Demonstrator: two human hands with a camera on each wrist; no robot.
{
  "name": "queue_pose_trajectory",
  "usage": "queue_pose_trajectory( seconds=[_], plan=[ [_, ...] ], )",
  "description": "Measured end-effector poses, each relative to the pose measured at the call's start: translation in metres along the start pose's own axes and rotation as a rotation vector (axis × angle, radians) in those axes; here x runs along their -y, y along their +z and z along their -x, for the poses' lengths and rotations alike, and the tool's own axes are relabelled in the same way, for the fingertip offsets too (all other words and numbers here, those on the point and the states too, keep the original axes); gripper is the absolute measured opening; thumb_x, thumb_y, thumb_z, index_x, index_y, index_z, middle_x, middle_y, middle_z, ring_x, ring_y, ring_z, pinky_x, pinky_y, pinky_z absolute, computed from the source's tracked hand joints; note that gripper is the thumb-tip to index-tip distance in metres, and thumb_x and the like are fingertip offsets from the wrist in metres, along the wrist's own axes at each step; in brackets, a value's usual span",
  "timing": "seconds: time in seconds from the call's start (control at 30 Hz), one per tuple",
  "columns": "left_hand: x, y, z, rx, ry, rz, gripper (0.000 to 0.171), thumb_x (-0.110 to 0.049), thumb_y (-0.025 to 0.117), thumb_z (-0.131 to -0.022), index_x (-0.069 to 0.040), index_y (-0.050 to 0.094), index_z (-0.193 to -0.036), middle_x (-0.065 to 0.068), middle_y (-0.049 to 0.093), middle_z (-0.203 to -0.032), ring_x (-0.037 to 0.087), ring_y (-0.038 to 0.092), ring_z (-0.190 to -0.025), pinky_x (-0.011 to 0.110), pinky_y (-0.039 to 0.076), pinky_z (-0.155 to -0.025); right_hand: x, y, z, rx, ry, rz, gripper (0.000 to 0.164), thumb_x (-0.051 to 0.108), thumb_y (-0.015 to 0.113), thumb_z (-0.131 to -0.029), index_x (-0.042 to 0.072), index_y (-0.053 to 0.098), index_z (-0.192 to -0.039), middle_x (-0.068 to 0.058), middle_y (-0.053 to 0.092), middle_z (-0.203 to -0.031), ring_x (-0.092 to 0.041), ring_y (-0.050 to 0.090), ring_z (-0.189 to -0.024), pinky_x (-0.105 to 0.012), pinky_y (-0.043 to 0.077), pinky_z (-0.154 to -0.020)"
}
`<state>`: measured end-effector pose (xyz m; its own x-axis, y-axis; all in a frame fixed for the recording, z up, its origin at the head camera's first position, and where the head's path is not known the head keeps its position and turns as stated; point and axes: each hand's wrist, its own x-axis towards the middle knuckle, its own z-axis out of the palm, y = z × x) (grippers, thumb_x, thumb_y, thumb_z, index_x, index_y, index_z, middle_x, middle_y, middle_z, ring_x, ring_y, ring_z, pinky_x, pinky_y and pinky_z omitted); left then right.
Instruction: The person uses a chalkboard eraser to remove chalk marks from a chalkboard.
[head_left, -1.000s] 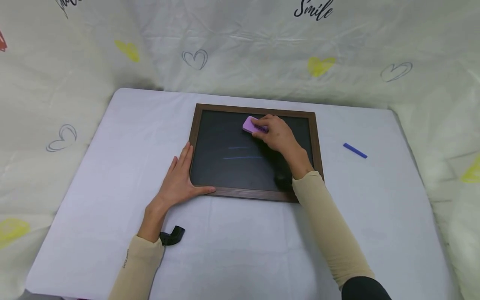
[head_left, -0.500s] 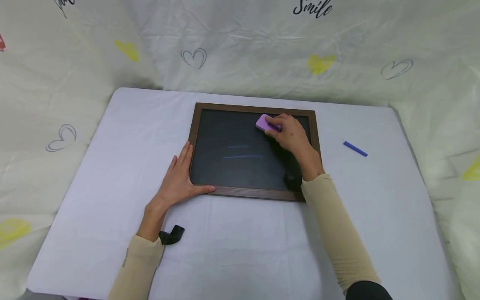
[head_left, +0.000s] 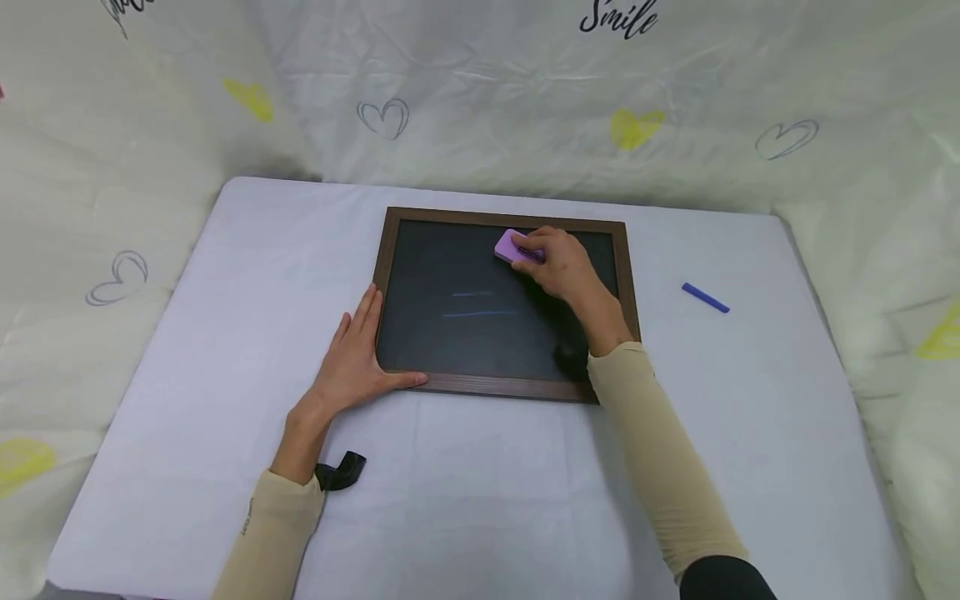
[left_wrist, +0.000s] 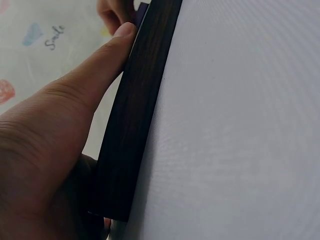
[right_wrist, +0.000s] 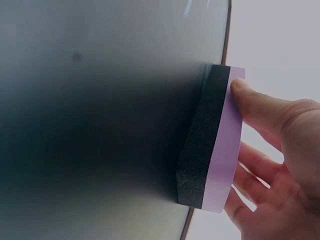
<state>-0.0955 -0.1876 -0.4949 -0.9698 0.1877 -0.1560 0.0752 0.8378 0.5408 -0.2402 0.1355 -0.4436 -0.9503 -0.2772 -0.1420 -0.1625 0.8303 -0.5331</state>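
Note:
A small chalkboard (head_left: 465, 350) with a brown wooden frame lies on the white table, two short blue chalk lines (head_left: 480, 314) across its middle. My right hand (head_left: 562, 262) pinches a purple eraser (head_left: 507, 246) against the upper part of the black surface. The right wrist view shows the eraser's dark felt side (right_wrist: 202, 145) facing the board, thumb and fingers on its purple back. At the board's lower left corner rests my left hand (head_left: 352, 367), fingers straight along the left side and thumb on the bottom frame edge (left_wrist: 137, 105).
A blue chalk stick (head_left: 705, 297) lies on the table (head_left: 750, 417) to the right of the board. Behind the table hangs a pale cloth (head_left: 487, 125) printed with hearts and words. A black strap piece (head_left: 341, 472) juts from my left wrist.
My right hand has slid the eraser to the right along the top of the board, then back left. The left hand stays in place on the corner.

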Motion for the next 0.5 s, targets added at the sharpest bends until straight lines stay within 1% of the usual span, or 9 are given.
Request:
queue_pose_trajectory(
  seconds=[0.27,0.5],
  plan=[
    [-0.001,0.002,0.000,0.004,-0.002,0.006,0.146,-0.066,0.088,-0.068,-0.012,-0.004,-0.168,0.002,-0.009,-0.178,0.031,0.013,-0.165,0.058,0.004,-0.134,0.025,0.016,-0.007,0.008,-0.052,0.020,0.053,0.030,0.072,-0.099,0.021,0.058,-0.149,-0.011,0.063,-0.145,-0.032,0.055,-0.137,-0.048,0.044,-0.119],
    [-0.002,-0.002,0.002,0.013,-0.006,0.014,0.145,-0.066,0.088,-0.070,-0.013,-0.004,-0.168,0.001,-0.009,-0.178,0.031,0.012,-0.165,0.058,0.004,-0.134,0.039,0.024,-0.010,0.043,-0.082,0.053,0.055,0.033,0.071,-0.100,0.024,0.055,-0.152,-0.009,0.061,-0.147,-0.032,0.052,-0.140,-0.048,0.041,-0.121]
  ],
)
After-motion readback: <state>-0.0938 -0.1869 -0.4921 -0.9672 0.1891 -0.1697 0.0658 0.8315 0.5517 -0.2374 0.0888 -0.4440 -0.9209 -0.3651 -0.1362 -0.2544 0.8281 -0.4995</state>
